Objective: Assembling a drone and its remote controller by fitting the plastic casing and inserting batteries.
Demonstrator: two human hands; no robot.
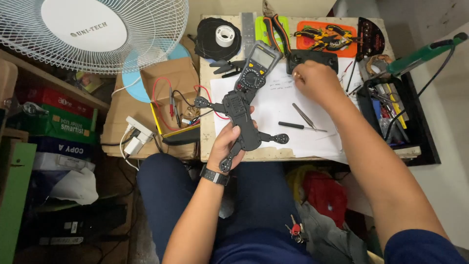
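drone frame point(243, 120) sits gripped in your left hand point(228, 142) over the table's point(273, 152) near edge. your right hand point(315, 80) rests curled on white paper point(288, 105); whether it holds anything, you cannot tell.

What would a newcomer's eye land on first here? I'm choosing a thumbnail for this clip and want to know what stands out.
First the black drone frame, held up in the left hand over the near edge of the table. Next the white fan at the top left, then the right hand reaching across the white paper toward the far side, beside the multimeter.
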